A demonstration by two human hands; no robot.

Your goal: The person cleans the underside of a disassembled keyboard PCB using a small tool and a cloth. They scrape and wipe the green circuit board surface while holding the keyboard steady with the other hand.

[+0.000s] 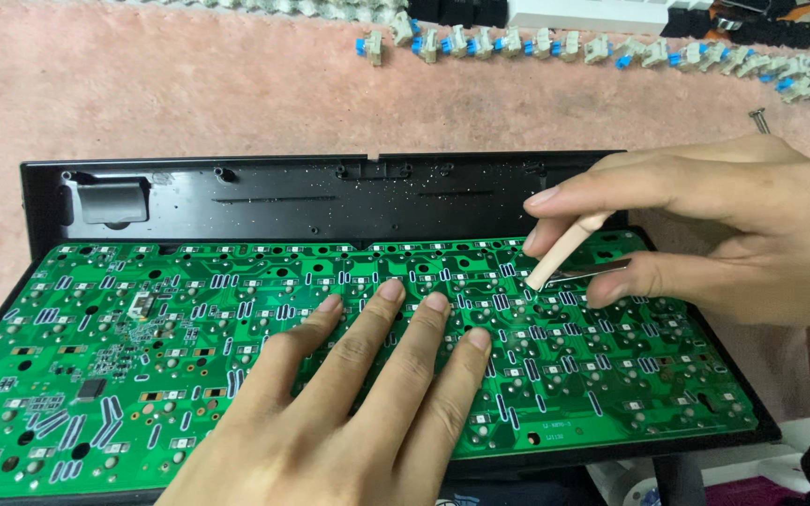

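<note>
Left hand (349,403) presses circuit board (142,356) inside black tray (283,192).

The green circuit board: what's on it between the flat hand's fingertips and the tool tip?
Head view: only bare green circuit board, with solder points, lies between the left hand and the tool in the right hand.

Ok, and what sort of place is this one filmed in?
Probably a home hobby or repair spot rather than a proper workshop. A green keyboard circuit board lies in its black case on a pink fuzzy mat, with a row of removed key switches behind. The right hand holds a small tool to the board.
</note>
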